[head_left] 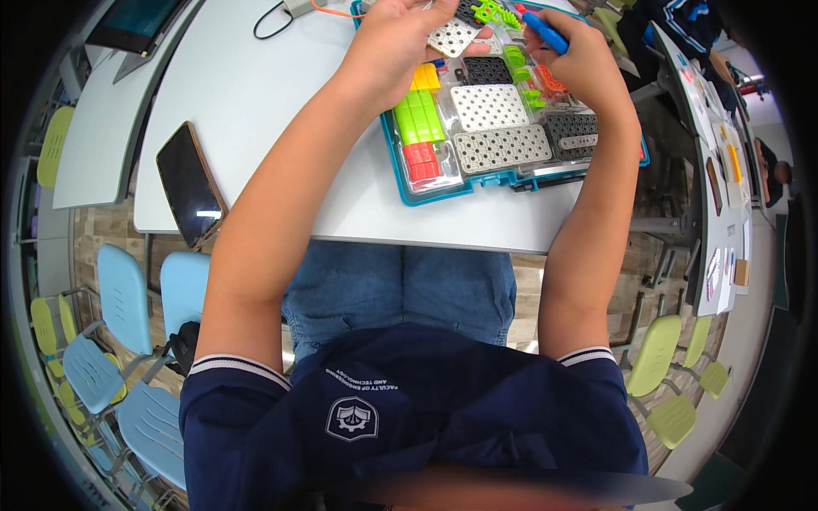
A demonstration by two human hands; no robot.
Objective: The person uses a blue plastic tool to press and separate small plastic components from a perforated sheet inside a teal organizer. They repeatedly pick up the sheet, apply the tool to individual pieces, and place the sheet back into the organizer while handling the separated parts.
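At the far edge of the table, my left hand (396, 47) holds a white perforated plate (452, 38) that has dark and bright green pieces next to it. My right hand (584, 64) is closed round a blue-handled tool (545, 31) with a red end, whose exact kind I cannot make out. Both hands are above a teal-rimmed tray (411, 198) of building parts. In it lie a white perforated plate (489, 107), a grey one (503, 148), black plates (486, 71), and yellow, green (417, 117) and red blocks (421, 162).
A dark-screened phone (189, 183) lies on the white table (281, 72), left of my left forearm. A laptop (136, 30) sits on another table at the far left. Blue chairs (123, 298) and green chairs (656, 358) stand around. Another person (682, 34) is at the upper right.
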